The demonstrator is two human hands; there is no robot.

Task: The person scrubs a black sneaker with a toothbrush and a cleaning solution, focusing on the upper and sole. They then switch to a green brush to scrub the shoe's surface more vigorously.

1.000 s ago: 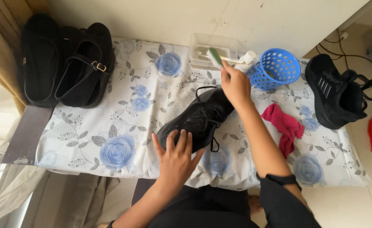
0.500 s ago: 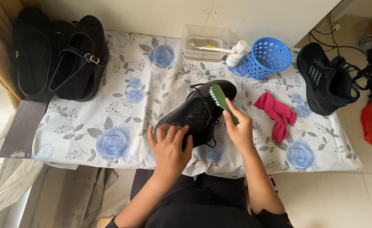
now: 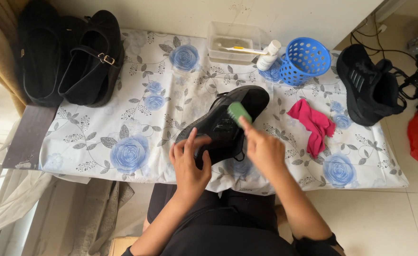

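A black lace-up sports shoe (image 3: 225,125) of matte mesh lies on its side near the middle of a low table covered by a white cloth printed with blue roses (image 3: 128,151). The left hand (image 3: 190,161) rests on the toe end, fingers spread and pressing down, not curled around it. The right hand (image 3: 263,149) is closed around the handle of a small green plastic brush (image 3: 239,112), whose head sits against the shoe's upper.

Behind the shoe, a clear rectangular plastic tub (image 3: 235,40) holds a white-and-yellow toothbrush (image 3: 242,49) laid across it. A small white bottle (image 3: 269,55) leans just beside the tub, touching a round blue perforated plastic basket (image 3: 306,60); the basket's contents cannot be made out. A crumpled pink cloth (image 3: 312,124) lies to the right of the shoe, apart from it. A second black sports shoe (image 3: 368,85) rests at the table's right end. Two black suede-like strap shoes (image 3: 69,57), one with a gold buckle, lie at the left end.
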